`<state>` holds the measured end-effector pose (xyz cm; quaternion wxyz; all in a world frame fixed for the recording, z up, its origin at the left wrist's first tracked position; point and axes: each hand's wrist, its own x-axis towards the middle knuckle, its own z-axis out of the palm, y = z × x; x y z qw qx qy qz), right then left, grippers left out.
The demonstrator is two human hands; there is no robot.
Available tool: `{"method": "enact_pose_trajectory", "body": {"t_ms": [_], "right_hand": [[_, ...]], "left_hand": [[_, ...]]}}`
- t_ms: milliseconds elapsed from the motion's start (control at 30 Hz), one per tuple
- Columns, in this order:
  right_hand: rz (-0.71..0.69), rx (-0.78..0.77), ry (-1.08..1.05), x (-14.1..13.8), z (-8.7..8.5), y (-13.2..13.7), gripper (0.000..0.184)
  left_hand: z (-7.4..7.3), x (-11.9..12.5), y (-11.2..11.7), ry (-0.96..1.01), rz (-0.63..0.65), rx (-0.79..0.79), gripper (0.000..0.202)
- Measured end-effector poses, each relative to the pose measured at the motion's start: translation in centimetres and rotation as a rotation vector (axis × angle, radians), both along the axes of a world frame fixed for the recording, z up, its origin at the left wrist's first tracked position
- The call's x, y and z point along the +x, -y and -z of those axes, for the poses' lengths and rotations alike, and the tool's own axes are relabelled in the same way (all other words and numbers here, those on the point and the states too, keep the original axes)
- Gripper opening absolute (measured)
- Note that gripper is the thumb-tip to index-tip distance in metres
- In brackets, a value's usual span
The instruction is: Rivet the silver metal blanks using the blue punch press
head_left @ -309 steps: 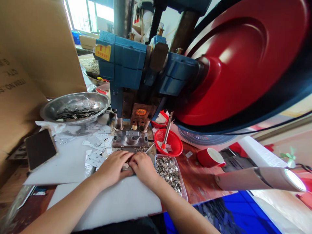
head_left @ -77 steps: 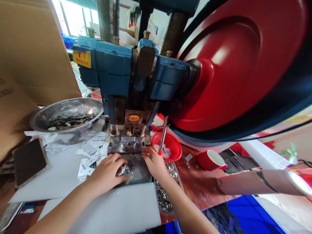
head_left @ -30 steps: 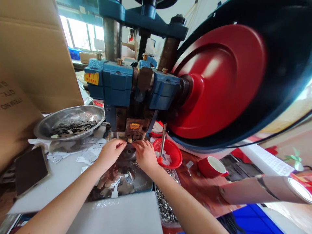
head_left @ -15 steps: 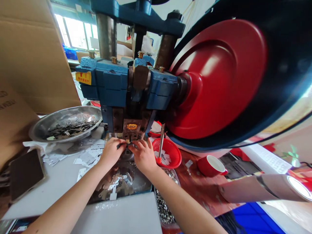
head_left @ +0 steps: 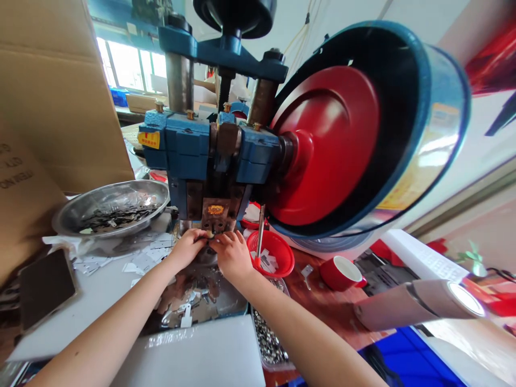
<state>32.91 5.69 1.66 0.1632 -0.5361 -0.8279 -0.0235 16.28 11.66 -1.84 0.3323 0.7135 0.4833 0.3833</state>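
Note:
Both my hands are at the die under the ram of a blue punch press (head_left: 187, 153). My left hand (head_left: 188, 248) is closed, thumb and fingertips pinched at the die's left side. My right hand (head_left: 234, 257) has its fingers curled together at the die's right side, almost meeting the left fingertips. What lies between the fingers is small and mostly hidden. Below the hands, thin flat metal pieces (head_left: 186, 316) are scattered on the press's base plate (head_left: 217, 306). More flat metal plates (head_left: 147, 258) lie to the left of my left hand.
A steel bowl (head_left: 60, 223) of dark metal pieces stands left. Right of the press are a red basket (head_left: 287, 258) with pieces, a lever with a red tip (head_left: 258, 262), a red mug (head_left: 334, 277) and a tub of metal scraps (head_left: 270, 344). The large red-centred flywheel (head_left: 330, 145) overhangs the right side.
The view has shifted, showing more of the press's top and flywheel. My hands stay at the die; the dark edge seen at my left fingertips before is now less visible.

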Motion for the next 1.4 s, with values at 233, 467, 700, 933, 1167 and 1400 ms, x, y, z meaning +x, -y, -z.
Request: {"method": "enact_pose_trajectory", "body": {"t_ms": [233,467,700,933,1167,1400], "right_hand": [[0.093,0.041,-0.642,2.3,2.0,0.9,0.033],[0.313,-0.318,-1.375,6.9,2.5,6.1,0.051],[0.234,-0.252,-1.238,5.8,1.6,6.8,0.057],[0.298,-0.325,-1.389,5.5,5.0,4.8,0.071],[0.243,-0.210,-0.724,1.7,3.0,-1.2,0.030],[0.390,-0.209,-0.778,1.8,2.3,-2.6,0.022]], "left_hand": [[-0.5,-0.4,0.2,0.132,-0.029,-0.143,0.028],[-1.3,-3.3,2.7,0.268,-0.143,-0.269,0.043],[-1.1,-5.9,5.3,0.362,-0.349,-0.363,0.047],[-1.2,-9.7,6.3,0.076,-0.285,-0.303,0.034],[-0.6,-13.5,8.8,-0.505,0.087,-0.089,0.024],[-0.4,-12.5,9.7,-0.644,0.141,-0.092,0.009]]}}
